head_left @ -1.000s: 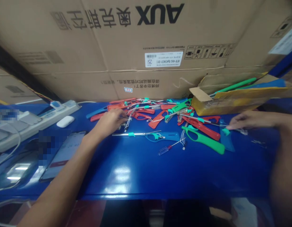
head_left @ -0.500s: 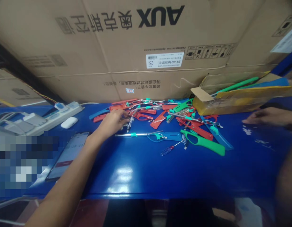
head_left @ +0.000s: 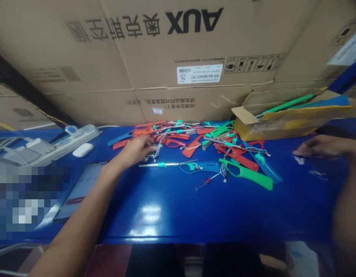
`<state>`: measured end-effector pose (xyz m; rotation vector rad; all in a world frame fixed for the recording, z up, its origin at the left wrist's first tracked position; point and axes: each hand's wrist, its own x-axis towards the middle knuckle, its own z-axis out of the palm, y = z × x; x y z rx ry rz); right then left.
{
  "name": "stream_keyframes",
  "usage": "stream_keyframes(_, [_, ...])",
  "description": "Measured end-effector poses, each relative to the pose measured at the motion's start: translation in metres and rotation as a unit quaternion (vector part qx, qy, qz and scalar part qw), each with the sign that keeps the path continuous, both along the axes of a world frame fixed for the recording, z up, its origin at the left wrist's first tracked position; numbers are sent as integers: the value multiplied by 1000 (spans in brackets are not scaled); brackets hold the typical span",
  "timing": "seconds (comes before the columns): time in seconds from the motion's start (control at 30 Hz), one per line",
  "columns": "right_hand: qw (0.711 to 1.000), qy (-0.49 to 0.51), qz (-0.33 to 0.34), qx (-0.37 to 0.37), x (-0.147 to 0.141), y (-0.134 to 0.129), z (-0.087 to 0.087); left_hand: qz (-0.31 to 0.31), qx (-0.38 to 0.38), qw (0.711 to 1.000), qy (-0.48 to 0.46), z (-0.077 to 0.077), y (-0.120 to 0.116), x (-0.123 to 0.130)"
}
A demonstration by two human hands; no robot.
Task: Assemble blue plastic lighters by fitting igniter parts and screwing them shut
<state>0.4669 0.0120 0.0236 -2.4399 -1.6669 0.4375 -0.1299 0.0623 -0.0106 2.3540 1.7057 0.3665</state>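
At the left end of a heap of lighter parts, my left hand [head_left: 134, 151] has its fingers curled down over small metallic pieces [head_left: 149, 157]; what they pinch is hidden. On the right, my right hand [head_left: 318, 146] is low over the table, fingertips drawn together at a little pile of white bits [head_left: 299, 160]. Whatever is between them is too small to name. Between the hands lie a blue lighter half [head_left: 211, 166] with a metal tube, a green lighter shell [head_left: 251, 176] and a small screwdriver [head_left: 203, 183]. Red lighter shells [head_left: 192, 148] fill the heap behind.
An open carton [head_left: 267, 129] with green and blue pieces stands at the back right. Against the big cardboard box [head_left: 132, 77] the table ends. On the left are a power strip [head_left: 77, 140], a white earphone case [head_left: 83, 150] and a phone [head_left: 80, 188], partly behind my forearm.
My right hand has moved slightly down, its fingertips now at the white bits. My left hand stays by the small metallic pieces, its fingers shifting a little. The whole view has shifted slightly.
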Motion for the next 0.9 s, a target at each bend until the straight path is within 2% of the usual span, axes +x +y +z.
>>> stream_keyframes(0.07, [987,78,-14,-137,1,1,1,7,-9,999,34,1,-2,0])
stream_keyframes(0.1, [980,105,-6,-166,0,0,3,6,-7,999,47,2,-3,0])
stream_keyframes(0.13, [980,118,15,-157,-2,-1,5,-2,-1,999,53,3,-4,0])
stream_keyframes(0.23, [979,150,95,-101,-18,-6,16,-38,33,998,36,7,-7,0])
stream_keyframes(0.3, [980,149,124,-51,-39,-9,25,-45,59,997,-1,10,-7,0])
stream_keyframes(0.37, [978,131,160,39,-68,-9,33,-32,74,996,-39,13,-6,-1])
stream_keyframes(0.43, [958,156,195,139,-102,-8,36,-19,74,995,-63,16,-5,-2])
stream_keyframes(0.47, [943,199,213,163,-121,-7,35,-15,74,995,-69,17,-5,-3])
stream_keyframes(0.53, [910,290,256,151,-157,-7,29,-10,85,993,-81,18,-6,-3])
stream_keyframes(0.63, [872,330,327,155,-205,-12,12,2,118,989,-93,20,-7,-3])
stream_keyframes(0.77, [850,227,454,140,-244,-20,-11,11,146,984,-104,24,-12,3])
stream_keyframes(0.9, [840,172,488,163,-258,-23,-25,10,246,952,-183,24,-19,19])
